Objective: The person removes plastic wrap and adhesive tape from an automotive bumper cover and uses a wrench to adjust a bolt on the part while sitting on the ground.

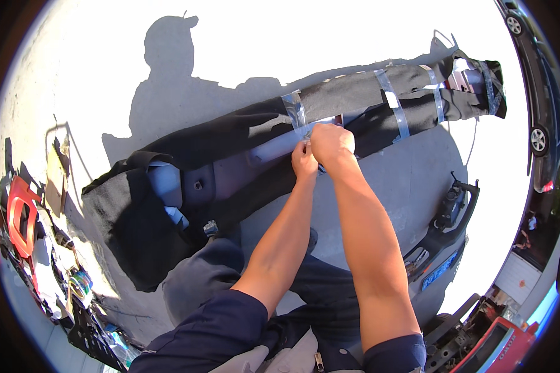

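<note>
A long car-bumper-like part (224, 180), dark and glossy, lies slantwise on the ground, partly wrapped in black felt cloth (134, 230). Bands of clear tape (294, 110) bind the cloth; one runs down to where my hands meet at the near side. Fingers of my left hand (304, 160) are pinched at this band's lower end. Close against it, my right hand (333, 142) is a fist, back upward, also at the tape; its fingertips are hidden. The part's surface shows between the cloth edges left of my hands and at the far right end.
Another black bumper piece (445, 230) with a blue plate lies at the right. Red machinery (504, 345) stands at lower right, and a dark car (541, 105) is parked beyond. A red frame (22, 214) and clutter line the left. My legs are close to the wrapped part.
</note>
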Tool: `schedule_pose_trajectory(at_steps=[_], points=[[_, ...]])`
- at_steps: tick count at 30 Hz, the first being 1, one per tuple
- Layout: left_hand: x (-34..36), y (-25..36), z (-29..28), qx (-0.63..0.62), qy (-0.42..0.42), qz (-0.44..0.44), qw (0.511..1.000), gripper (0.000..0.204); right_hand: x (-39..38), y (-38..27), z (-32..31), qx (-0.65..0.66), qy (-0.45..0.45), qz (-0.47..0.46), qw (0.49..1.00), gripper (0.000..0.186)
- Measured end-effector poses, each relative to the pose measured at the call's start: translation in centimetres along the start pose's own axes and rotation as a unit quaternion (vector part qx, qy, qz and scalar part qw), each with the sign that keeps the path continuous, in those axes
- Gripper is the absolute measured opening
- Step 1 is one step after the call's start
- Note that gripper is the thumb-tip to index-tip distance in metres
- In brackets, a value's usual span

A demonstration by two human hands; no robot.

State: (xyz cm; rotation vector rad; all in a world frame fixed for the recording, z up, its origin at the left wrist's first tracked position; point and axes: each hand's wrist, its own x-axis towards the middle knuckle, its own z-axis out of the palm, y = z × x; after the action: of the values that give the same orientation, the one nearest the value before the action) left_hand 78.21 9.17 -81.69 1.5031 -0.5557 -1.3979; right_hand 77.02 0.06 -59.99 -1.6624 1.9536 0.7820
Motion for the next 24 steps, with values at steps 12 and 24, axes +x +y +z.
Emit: schedule_pose_trajectory(at_steps=[12, 24], points=[[-1.9, 2.3, -0.5, -0.018, 0.035, -0.106, 0.994, 0.026, -1.7, -0.1, 3.9, 0.094, -0.013, 0.058, 0.994, 0.027], [-4.2, 5.3, -1.8, -0.053, -0.06, -0.117, 0.99, 0.027, -1.0, -0.6, 8.1, 0.064, 0.0, 0.047, 0.997, 0.027]])
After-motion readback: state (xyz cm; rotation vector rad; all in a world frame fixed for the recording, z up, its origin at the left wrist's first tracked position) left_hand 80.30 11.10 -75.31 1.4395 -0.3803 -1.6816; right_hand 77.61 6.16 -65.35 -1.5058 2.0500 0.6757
